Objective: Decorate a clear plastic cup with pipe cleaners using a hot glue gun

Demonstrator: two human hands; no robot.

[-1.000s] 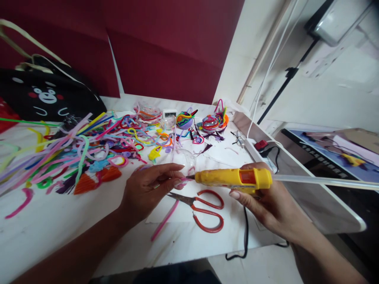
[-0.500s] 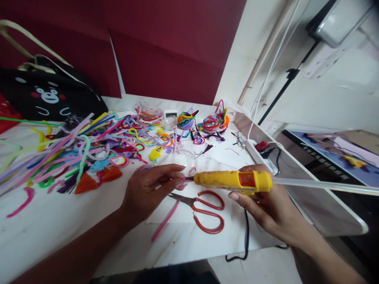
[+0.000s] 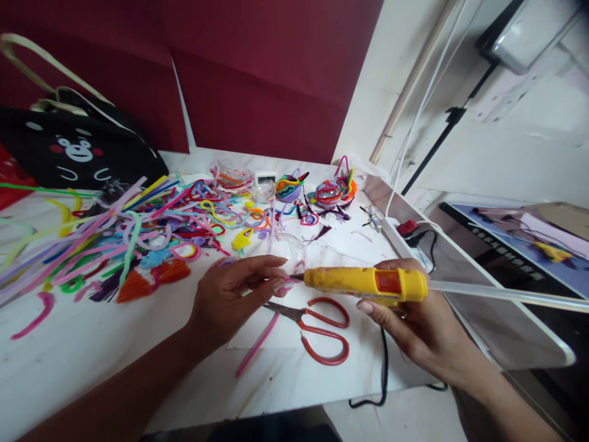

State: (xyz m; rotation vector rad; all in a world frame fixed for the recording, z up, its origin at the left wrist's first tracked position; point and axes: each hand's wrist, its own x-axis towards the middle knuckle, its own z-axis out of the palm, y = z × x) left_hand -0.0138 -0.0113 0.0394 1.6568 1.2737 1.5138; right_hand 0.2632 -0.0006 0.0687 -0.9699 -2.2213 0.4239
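My right hand [image 3: 409, 313] is wrapped round a yellow hot glue gun [image 3: 350, 282], with a long clear glue stick [image 3: 501, 294] coming out of its back end. The gun's nozzle points left and meets the fingertips of my left hand [image 3: 234, 288]. Those fingers pinch a small pink piece of pipe cleaner [image 3: 286, 285], partly hidden by the fingers. Just behind them is a clear plastic ball [image 3: 292, 245]. Below the hands lie scissors with red handles [image 3: 324, 328] and a pink pipe cleaner [image 3: 257, 347].
A heap of coloured pipe cleaners [image 3: 138, 227] covers the left of the table. Decorated balls [image 3: 289, 188] stand at the back. At right are a power strip [image 3: 414, 245] and a white tray-like edge [image 3: 506, 325]. A black bag [image 3: 78, 147] stands back left.
The glue gun and my right hand have shifted slightly right. My left hand stays almost in place, still pinching the pink piece.
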